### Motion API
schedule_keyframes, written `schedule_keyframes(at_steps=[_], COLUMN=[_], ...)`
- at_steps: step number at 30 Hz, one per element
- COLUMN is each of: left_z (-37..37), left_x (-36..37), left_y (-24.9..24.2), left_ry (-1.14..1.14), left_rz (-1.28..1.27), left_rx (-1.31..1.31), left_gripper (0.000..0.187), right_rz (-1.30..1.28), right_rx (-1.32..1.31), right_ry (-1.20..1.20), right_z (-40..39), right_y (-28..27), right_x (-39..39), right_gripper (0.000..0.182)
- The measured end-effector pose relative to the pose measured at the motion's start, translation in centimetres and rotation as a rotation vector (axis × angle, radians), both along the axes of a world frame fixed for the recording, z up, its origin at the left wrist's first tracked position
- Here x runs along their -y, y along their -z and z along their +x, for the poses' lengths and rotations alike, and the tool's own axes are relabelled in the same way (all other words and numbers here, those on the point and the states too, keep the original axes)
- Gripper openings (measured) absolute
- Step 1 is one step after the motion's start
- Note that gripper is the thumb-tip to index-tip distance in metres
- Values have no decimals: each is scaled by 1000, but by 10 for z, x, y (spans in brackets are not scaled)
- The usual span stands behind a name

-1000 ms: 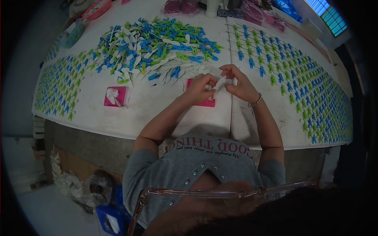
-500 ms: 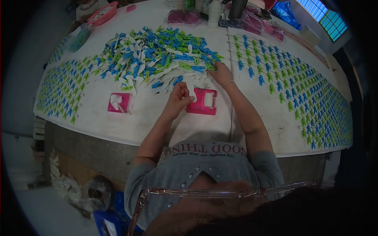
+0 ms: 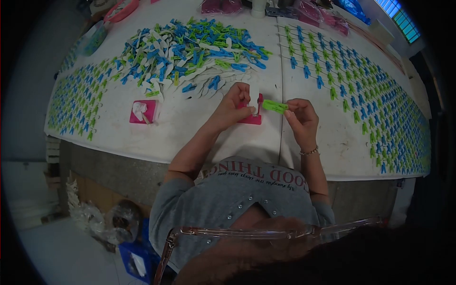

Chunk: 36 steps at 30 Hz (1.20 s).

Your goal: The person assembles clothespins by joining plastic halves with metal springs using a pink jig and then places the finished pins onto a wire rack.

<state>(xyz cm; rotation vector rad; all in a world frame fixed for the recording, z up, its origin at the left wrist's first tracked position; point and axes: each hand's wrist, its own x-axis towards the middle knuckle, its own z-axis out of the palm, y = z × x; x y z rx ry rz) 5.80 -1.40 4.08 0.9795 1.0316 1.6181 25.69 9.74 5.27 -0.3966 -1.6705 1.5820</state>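
Observation:
My right hand (image 3: 304,118) pinches a bright green clothespin (image 3: 274,106) by its right end. The clothespin lies level, its left end close to the right side of a pink holder (image 3: 251,120) on the white table. Over that holder my left hand (image 3: 232,107) has its fingers closed on a flat white strip (image 3: 254,87), which stands up past the fingertips. My left fingers hide part of the holder. Behind my hands lies a big heap of blue and green clothespins (image 3: 190,45), mixed with flat white pieces (image 3: 204,84).
A smaller pink block (image 3: 151,110) with a crumpled white wad (image 3: 139,110) sits to the left. Rows of clothespins (image 3: 78,102) cover the table's left end, and more rows (image 3: 361,104) the right. Pink bags (image 3: 222,5) and a basin (image 3: 121,10) stand at the back.
My right hand has come from the heap's edge toward me, now with a green clothespin. My left hand has shifted right over the pink holder with the white strip.

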Motion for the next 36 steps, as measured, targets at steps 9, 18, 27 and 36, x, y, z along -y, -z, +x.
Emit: schedule_keyframes(at_steps=[9, 18, 27, 36], left_z=[15, 20, 60, 125], left_x=[-8, -9, -23, -29], left_y=[-5, 4, 4, 64], left_ry=[16, -70, -1, 344], left_rz=[68, 50, 110, 56], left_rx=[-253, -405, -731, -911], left_gripper=[44, 45, 54, 55], right_rz=[88, -209, -510, -25], right_rx=[-62, -38, -80, 246], right_ry=[-11, -205, -119, 1155], right_z=[7, 15, 80, 294], right_y=[5, -8, 29, 81], right_x=[5, 6, 3, -25], right_gripper=[30, 23, 10, 11])
